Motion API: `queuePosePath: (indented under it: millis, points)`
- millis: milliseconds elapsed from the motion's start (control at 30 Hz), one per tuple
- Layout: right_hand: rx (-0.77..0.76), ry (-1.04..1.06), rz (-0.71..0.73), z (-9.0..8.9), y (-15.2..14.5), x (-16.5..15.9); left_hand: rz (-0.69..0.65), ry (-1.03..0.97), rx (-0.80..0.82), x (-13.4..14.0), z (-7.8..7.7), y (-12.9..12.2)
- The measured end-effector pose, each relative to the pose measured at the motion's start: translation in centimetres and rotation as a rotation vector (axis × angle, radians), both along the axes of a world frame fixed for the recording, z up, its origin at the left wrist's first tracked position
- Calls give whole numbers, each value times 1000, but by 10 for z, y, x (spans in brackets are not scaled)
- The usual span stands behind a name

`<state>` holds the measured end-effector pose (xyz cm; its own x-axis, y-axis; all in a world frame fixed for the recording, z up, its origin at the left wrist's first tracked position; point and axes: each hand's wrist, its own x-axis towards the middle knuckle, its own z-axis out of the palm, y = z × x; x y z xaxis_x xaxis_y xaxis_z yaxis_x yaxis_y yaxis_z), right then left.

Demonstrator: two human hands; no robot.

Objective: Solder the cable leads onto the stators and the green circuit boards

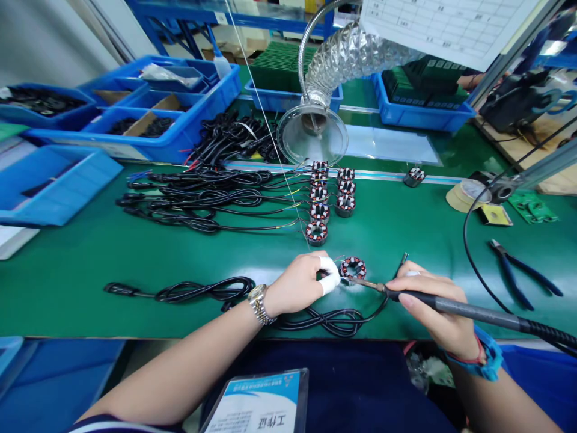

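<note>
Above the green worktop (252, 255), the soldering iron (489, 317) points leftward, gripped by the right hand (435, 300); the left hand (309, 279) is nearer to the wound ring (352, 260), lying between both hands, and seems to pinch thin leads (339, 258).

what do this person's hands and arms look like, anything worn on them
Left hand: white coverings on thumb and finger, silver-and-gold watch. Right hand: blue wristband, thin red bracelet. Forearms are bare; the left sleeve is dark with a white stripe.
</note>
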<state>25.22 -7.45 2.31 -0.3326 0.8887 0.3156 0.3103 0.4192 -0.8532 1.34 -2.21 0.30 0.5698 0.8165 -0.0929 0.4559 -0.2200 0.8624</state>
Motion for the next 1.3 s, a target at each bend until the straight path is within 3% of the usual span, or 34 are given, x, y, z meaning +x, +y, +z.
queuePosePath:
  millis: [1300]
  points:
    - [-5,10,16,6,3,0,-4,-37,-12,1,0,0]
